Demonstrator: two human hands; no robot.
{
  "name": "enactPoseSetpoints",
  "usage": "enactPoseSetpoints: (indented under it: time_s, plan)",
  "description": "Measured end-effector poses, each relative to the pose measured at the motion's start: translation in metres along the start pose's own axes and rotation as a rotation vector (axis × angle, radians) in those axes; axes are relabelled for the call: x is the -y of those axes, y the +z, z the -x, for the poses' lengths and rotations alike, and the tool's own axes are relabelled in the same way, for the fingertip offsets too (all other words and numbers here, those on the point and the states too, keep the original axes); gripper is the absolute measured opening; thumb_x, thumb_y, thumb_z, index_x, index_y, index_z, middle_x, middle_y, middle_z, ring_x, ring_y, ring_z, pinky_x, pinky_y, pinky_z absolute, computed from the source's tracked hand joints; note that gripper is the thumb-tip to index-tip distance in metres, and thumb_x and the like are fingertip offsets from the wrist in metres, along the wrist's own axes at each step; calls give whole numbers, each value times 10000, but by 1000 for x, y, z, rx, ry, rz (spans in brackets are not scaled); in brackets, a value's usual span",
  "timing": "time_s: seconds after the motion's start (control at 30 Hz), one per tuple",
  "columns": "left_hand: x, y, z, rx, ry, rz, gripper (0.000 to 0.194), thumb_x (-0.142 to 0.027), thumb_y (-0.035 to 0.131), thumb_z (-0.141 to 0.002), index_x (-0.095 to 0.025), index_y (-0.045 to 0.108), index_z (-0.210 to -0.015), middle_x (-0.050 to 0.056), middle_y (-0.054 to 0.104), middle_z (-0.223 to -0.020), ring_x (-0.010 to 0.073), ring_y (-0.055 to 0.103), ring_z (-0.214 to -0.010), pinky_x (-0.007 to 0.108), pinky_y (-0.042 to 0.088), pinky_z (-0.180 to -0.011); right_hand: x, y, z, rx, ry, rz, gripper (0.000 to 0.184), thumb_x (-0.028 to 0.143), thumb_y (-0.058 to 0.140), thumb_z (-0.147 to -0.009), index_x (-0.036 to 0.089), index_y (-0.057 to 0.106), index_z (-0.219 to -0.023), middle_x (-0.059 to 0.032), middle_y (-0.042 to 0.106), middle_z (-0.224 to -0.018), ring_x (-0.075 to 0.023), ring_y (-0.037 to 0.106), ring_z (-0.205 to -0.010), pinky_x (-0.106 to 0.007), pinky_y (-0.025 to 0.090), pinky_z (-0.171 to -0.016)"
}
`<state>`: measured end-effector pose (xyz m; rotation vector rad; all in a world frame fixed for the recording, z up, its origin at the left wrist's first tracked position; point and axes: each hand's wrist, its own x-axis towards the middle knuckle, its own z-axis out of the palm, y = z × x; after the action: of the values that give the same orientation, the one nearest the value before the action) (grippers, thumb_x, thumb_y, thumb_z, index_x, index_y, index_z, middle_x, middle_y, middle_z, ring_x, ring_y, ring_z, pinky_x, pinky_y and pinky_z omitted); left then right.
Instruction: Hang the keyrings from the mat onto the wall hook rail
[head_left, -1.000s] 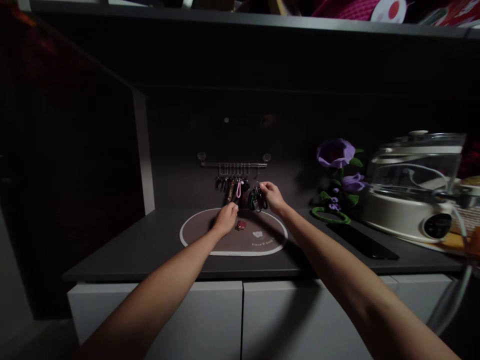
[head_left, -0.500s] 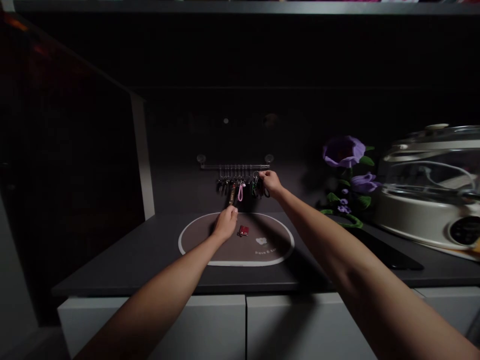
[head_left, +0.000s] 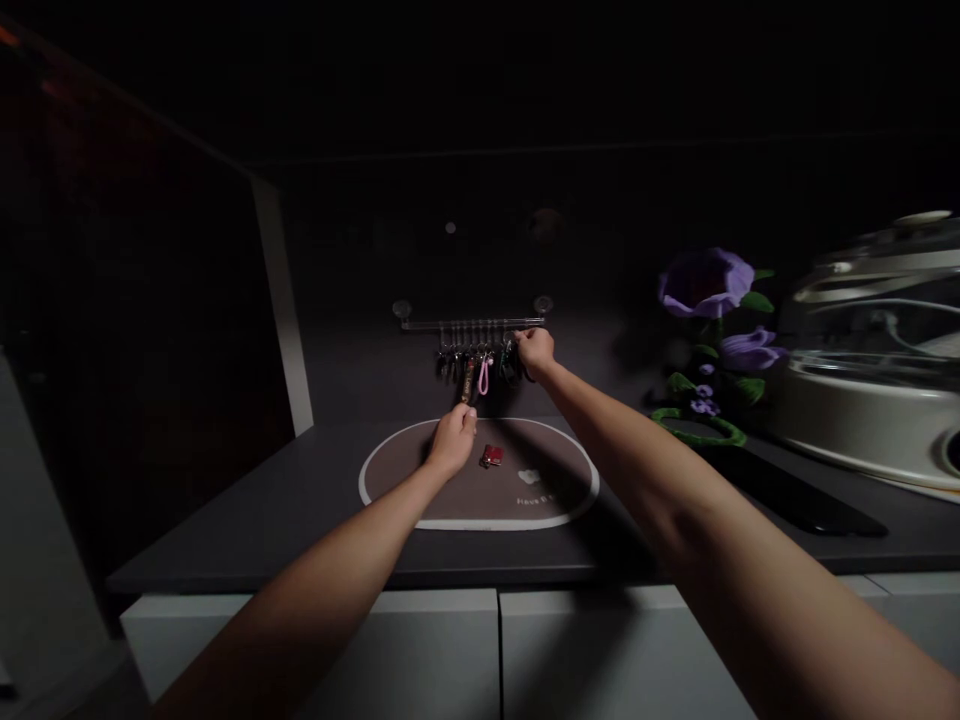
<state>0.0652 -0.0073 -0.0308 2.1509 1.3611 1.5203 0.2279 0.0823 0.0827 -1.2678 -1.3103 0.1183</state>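
Observation:
My left hand (head_left: 454,440) is closed low in front of the rack, at the lower end of a dark strap with gold letters (head_left: 468,382). The strap runs up toward the hooks. My right hand (head_left: 536,352) pinches a bunch of keys (head_left: 509,362) by its ring at the right end of a clear hook rail (head_left: 472,325); its fingers partly hide the ring. Several keys (head_left: 448,364) and a pink loop strap (head_left: 484,377) hang from the hooks. Below, a small red key fob (head_left: 492,456) lies on an oval brown mat (head_left: 427,500).
Purple knitted flowers (head_left: 706,285) with a green ring base stand at the right. A flat black object (head_left: 810,495) lies before them, near a cream appliance with a clear cover (head_left: 862,405). A side panel (head_left: 281,300) rises at the left of the dark counter (head_left: 247,530).
My right hand has moved slightly up against the rail with the key ring, which its fingers now cover more. The left hand stays nearly in place. The view has shifted a little.

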Motion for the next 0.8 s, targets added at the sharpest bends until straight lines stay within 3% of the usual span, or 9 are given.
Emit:
enactPoseSetpoints:
  time_s: [0.17, 0.33, 0.5, 0.8]
  plan:
    - [0, 0, 0, -4, -4, 10, 274, -308, 312, -837, -181, 438, -628, -14, 508, -573, 111, 485, -561, 226, 323, -560, -1, 4, 2, -48, -4, 74, 242, 313, 480, -725, 148, 607, -602, -84, 596, -629, -154, 533, -599, -253, 366, -595]
    - [-2, -2, 0, -9, -21, 16, 271, -312, 316, -829, -182, 435, -623, -13, 506, -566, 114, 483, -556, 229, 324, -560, -7, 8, 1, -77, 55, 11, 210, 304, 517, -699, 145, 632, -625, -101, 627, -670, -170, 557, -627, -259, 380, -602]
    - [2, -1, -1, -8, -18, 37, 271, -323, 316, -827, -180, 438, -631, -12, 512, -578, 112, 479, -558, 227, 326, -558, -15, 9, 3, -73, 125, -98, 198, 308, 538, -670, 134, 623, -627, -83, 621, -651, -156, 546, -589, -249, 379, -564]
    - [5, 1, -2, 4, -37, 91, 243, -299, 317, -820, -175, 457, -666, -14, 508, -583, 102, 465, -551, 219, 331, -556, -22, 9, 9, -15, 117, -156, 221, 322, 521, -676, 130, 631, -675, -43, 616, -646, -128, 530, -579, -227, 390, -579]
